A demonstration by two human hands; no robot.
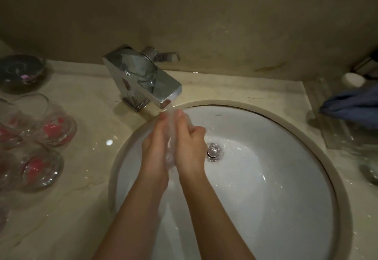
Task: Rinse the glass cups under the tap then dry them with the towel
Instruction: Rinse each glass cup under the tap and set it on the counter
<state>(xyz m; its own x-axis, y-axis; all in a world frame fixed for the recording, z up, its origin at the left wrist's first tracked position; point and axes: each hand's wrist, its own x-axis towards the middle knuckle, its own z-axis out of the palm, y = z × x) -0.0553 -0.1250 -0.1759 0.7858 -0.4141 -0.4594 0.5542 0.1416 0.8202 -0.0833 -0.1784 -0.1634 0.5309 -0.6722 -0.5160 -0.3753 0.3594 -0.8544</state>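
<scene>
Glass cup (171, 147) sits grasped between left hand (155, 143) and right hand (190, 143), under the tap (147, 80).

The tap (143, 77) is shiny metal, smooth like a mirror. The sink (266, 178) is white, smooth and glossy, and wet. Its drain plug (214, 151) is shiny metal too. The table (92, 137) is pale stone with thin brown lines, polished and shining. The wall (204, 24) looks like the same stone, but duller. The cups (52, 124) by the table's left edge are clear glass. The towel (351, 104) near the right edge is soft blue cloth, not shiny.
</scene>
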